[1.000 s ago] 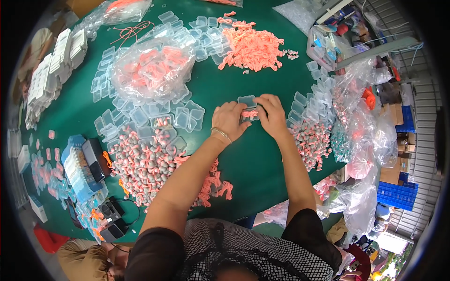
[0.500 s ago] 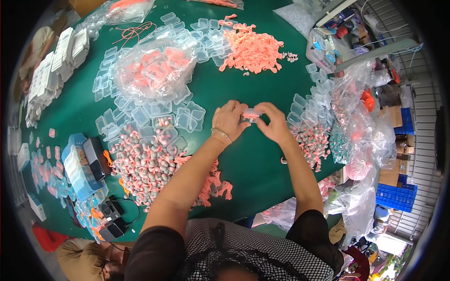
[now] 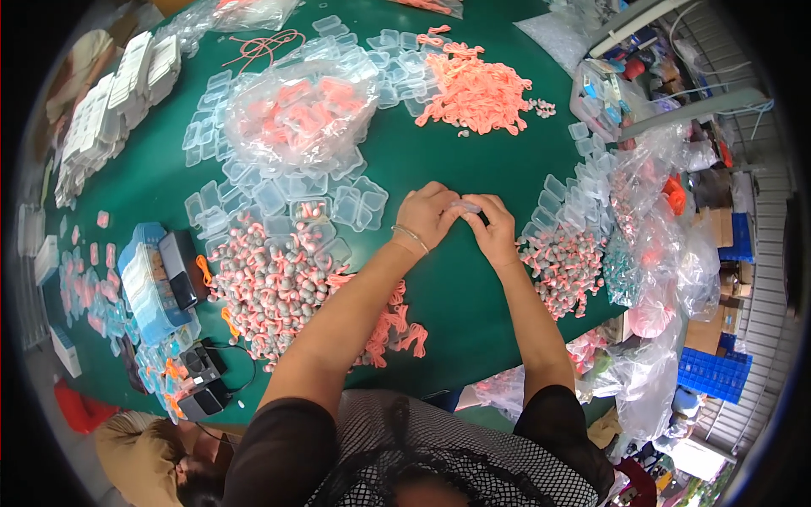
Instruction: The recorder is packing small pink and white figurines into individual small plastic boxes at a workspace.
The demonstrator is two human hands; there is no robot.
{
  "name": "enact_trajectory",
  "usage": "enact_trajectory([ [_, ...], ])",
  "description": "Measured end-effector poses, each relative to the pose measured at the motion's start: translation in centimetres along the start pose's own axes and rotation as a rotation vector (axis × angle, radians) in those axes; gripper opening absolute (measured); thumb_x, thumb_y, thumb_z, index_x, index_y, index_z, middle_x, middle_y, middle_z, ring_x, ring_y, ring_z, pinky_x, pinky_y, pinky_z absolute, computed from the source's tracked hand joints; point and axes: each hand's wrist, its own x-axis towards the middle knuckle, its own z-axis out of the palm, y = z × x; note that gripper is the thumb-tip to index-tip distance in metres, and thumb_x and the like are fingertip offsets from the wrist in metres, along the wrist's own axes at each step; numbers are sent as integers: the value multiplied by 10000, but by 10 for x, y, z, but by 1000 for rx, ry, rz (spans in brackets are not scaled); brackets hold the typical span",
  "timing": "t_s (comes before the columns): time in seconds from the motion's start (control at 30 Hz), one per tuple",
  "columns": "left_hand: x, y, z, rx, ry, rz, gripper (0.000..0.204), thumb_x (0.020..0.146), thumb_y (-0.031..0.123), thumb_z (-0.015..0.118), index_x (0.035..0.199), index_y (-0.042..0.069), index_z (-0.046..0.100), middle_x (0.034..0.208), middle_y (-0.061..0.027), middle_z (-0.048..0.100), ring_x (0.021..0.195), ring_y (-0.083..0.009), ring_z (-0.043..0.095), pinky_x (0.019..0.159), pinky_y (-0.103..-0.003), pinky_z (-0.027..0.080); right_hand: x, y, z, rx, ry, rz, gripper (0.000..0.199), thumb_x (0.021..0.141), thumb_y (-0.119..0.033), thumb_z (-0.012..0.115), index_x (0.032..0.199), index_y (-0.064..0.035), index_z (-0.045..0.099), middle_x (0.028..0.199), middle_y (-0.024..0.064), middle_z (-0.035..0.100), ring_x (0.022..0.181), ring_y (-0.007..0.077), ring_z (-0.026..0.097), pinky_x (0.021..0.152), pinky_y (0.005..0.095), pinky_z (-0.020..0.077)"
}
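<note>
Between my two hands is a small clear plastic case (image 3: 465, 205), mostly covered by fingers; what is inside cannot be made out now. My left hand (image 3: 427, 214), with a bangle at the wrist, is closed on the case's left end. The fingers and thumb of my right hand (image 3: 493, 226) pinch its right end. Left of my left forearm lies a big heap of grey-and-pink rounded pieces (image 3: 274, 291), with loops of pink cord (image 3: 395, 334) beside it. A smaller heap of similar pieces (image 3: 562, 266) lies right of my right hand.
Clear plastic cases (image 3: 270, 198) spread over the green table (image 3: 422, 160), around a clear bag of pink items (image 3: 302, 118). Beyond my hands lies a pile of pink cords (image 3: 477, 89). Plastic bags (image 3: 659, 228) crowd the right edge. A person (image 3: 139, 456) is at the lower left.
The case has turned and my fingers cover more of it, hiding the pink contents seen before. My hands have drawn closer together. The whole view has shifted slightly.
</note>
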Motion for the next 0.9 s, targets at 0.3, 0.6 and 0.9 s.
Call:
enact_trajectory([
  [0.3,7,5,-32,116,148,-69,240,811,196,706,1000,57,654,984,-120,588,842,-324,612,709,-414,510,-1,-1,7,-18,9,49,488,774,-74,699,1237,-50,547,1213,150,559,1042,301,573,796,357,499],
  [0.6,42,-5,-86,104,383,-139,230,823,151,713,999,6,679,936,-143,611,675,-232,600,630,-340,505,16,-77,80,-236,-325,-253,637,691,-304,783,1253,-119,547,1351,143,437,1283,340,374,1027,501,313],
  [0.9,24,-21,-88,223,218,-115,246,802,144,706,1019,36,668,1023,-130,601,768,-321,631,692,-413,527,14,-41,49,-399,-130,-76,581,696,-256,777,1209,-111,546,1331,149,477,1220,344,450,993,493,342],
])
